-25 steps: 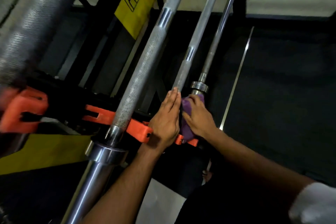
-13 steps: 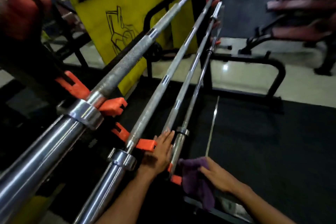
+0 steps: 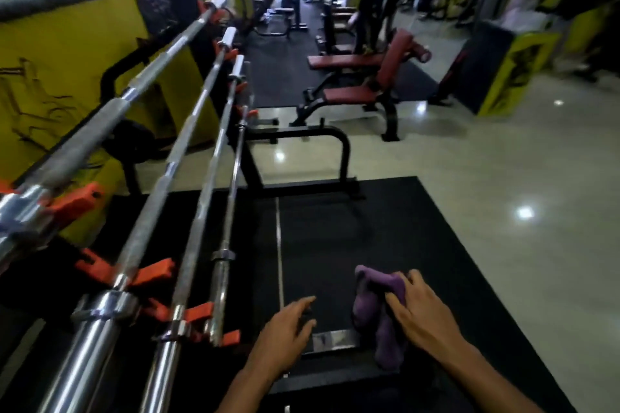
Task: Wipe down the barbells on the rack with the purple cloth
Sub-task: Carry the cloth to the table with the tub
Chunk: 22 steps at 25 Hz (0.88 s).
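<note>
The right hand [image 3: 419, 312] grips the purple cloth [image 3: 379, 308], fingers curled into its bunched top while the rest of it hangs down below the knuckles. The left hand [image 3: 285, 332] holds nothing; its fingers are loosely spread and point forward. Both hands hang in the air over the black floor mat [image 3: 385, 221], well apart from the metal, so no wiping contact exists at this moment.

To the left of the hands the barbells [image 3: 188, 151] lie side by side on the rack [image 3: 302, 157], seated in orange cradles [image 3: 154, 273] at the near end and running away toward the rack's far end. The thinnest bar [image 3: 235, 157], with its small collar, is the one nearest the hands.

This looks like a pause between bars or between passes: cloth in hand, no bar chosen by touch. The next move calls for carrying the cloth leftward to a shaft, wrapping it around the bar and sliding it along the length, with the free hand able to steady the bar near its cradle. The far ends are blurred, so which bars need wiping cannot be told.
</note>
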Each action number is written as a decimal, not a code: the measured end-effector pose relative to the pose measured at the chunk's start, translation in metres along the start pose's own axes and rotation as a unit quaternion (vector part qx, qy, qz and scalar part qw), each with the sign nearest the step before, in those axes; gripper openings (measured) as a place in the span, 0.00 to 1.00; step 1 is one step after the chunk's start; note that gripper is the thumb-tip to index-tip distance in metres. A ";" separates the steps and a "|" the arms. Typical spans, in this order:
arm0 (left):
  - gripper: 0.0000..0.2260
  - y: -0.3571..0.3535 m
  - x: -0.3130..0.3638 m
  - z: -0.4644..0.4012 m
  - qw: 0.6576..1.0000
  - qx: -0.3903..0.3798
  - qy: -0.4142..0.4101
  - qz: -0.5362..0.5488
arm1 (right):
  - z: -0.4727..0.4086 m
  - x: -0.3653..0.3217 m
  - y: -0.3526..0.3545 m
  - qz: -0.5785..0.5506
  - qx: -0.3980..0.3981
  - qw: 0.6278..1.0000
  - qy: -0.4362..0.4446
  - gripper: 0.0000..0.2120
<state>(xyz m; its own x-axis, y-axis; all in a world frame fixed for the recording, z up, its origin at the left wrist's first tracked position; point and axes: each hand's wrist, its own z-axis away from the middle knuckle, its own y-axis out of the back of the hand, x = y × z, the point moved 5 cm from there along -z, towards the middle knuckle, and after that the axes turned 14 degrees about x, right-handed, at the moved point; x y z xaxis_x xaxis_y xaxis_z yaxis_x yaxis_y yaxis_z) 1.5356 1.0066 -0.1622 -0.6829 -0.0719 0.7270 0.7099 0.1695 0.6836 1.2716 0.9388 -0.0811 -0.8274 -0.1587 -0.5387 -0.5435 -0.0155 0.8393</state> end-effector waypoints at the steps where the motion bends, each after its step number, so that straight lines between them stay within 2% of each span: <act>1: 0.21 -0.019 0.008 0.001 0.999 -0.037 -0.001 0.000 | 0.008 0.023 0.008 -0.022 0.000 0.999 -0.043 0.14; 6: 0.19 -0.103 0.055 0.007 0.979 -0.192 -0.052 -0.053 | 0.074 0.133 0.047 -0.064 0.007 0.975 -0.212 0.06; 9: 0.19 -0.154 0.086 0.007 0.959 -0.258 -0.077 -0.086 | 0.113 0.191 0.067 -0.080 0.016 0.953 -0.293 0.08; 13: 0.19 -0.243 0.138 0.006 0.929 -0.335 -0.105 -0.120 | 0.158 0.287 0.089 -0.089 0.046 0.918 -0.384 0.06; 19: 0.19 -0.365 0.213 -0.022 0.880 -0.421 -0.108 -0.190 | 0.193 0.415 0.125 -0.118 0.076 0.881 -0.451 0.15; 22: 0.15 -0.410 0.252 -0.050 0.879 -0.417 -0.104 -0.208 | 0.186 0.472 0.144 -0.102 0.064 0.874 -0.470 0.17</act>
<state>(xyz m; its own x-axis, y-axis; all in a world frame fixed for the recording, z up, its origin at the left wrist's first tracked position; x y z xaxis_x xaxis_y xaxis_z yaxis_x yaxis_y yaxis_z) 1.0810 0.8695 -0.2556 -0.8688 0.2386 0.4338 0.2112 -0.6138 0.7607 0.7760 1.0456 -0.2284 -0.4295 0.7169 -0.5491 -0.6555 0.1708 0.7357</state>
